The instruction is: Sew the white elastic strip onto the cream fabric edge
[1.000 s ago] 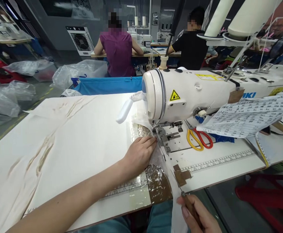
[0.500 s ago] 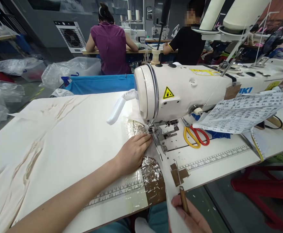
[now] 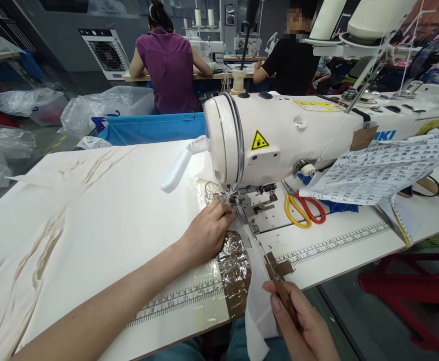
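Note:
My left hand [image 3: 209, 231] lies on the sewing machine bed just before the presser foot, its fingers bent and pressed together on the edge of the white fabric [image 3: 257, 281]. That fabric runs toward me from the foot and droops over the table edge. My right hand [image 3: 304, 321] is closed round the wooden handle of an awl [image 3: 285, 297]. The awl's thin metal shaft points up and left, its tip by the metal guide [image 3: 250, 228] beside the fabric. The white sewing machine [image 3: 279, 135] stands over the work; left fingertips partly hide the needle area.
Scissors [image 3: 304, 209] with yellow and red handles lie right of the needle plate. A written paper sheet [image 3: 377, 168] hangs from the machine. Pale cloth [image 3: 42, 245] spreads over the left tabletop. A blue fabric bin [image 3: 152, 129] stands behind; two people sit farther back.
My right hand has moved up with the awl, whose tip is now closer to the metal guide. The fabric beside it now hangs looser. My left fingers have curled more.

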`<state>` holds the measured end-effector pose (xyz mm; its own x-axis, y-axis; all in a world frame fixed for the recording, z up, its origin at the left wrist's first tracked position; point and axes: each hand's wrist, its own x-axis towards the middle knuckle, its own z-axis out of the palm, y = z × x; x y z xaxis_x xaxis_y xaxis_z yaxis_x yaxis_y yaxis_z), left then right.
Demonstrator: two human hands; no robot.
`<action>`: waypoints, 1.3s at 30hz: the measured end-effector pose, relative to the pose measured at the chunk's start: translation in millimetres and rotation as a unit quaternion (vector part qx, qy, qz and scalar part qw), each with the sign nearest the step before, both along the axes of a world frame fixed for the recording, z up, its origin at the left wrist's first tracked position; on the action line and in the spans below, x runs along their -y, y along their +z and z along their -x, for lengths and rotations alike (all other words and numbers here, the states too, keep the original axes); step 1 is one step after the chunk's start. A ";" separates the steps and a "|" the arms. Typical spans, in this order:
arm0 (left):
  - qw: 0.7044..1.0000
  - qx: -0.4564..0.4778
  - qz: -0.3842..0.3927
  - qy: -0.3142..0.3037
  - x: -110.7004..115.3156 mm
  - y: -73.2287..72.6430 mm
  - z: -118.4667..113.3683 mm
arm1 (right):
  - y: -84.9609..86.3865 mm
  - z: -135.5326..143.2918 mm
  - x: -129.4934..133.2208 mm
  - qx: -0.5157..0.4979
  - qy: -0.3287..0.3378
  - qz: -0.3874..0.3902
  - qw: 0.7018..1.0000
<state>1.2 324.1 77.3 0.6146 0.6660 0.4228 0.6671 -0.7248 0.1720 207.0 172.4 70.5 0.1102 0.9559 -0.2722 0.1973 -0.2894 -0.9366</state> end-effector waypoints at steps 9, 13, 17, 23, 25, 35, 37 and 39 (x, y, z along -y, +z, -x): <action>0.999 -0.019 -0.021 0.033 -0.4 -4.5 1.5 | -2.7 -9.4 -20.3 0.045 0.102 -0.046 0.993; 1.000 0.014 -0.015 0.014 -1.0 -4.7 3.8 | -0.4 -6.2 -29.7 0.066 0.109 -0.079 0.989; 0.999 0.025 -0.021 -0.013 -3.1 -5.9 5.1 | 4.7 -1.3 -35.2 0.076 0.089 -0.089 0.989; 0.999 0.015 -0.024 0.025 -4.9 -7.7 4.2 | 4.3 -1.4 -47.3 0.123 0.111 -0.147 0.975; 0.999 0.030 -0.026 0.021 -3.9 -7.1 5.1 | 5.3 -0.3 -51.2 0.134 0.124 -0.153 0.971; 1.000 0.005 -0.023 -0.011 -2.1 -4.7 6.9 | 15.8 10.5 -64.2 0.154 0.144 -0.162 0.964; 1.000 -0.008 -0.025 0.002 -3.0 -5.3 6.6 | 13.9 11.7 -67.7 0.174 0.151 -0.185 0.955; 0.999 -0.017 -0.025 0.012 -3.8 -5.6 6.3 | 10.4 12.9 -70.4 0.193 0.151 -0.211 0.946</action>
<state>-5.1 327.9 71.7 0.6128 0.6596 0.4351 0.6896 -0.7153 0.1132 194.1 242.8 81.0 -0.1716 0.9743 0.1459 0.5631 0.2185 -0.7970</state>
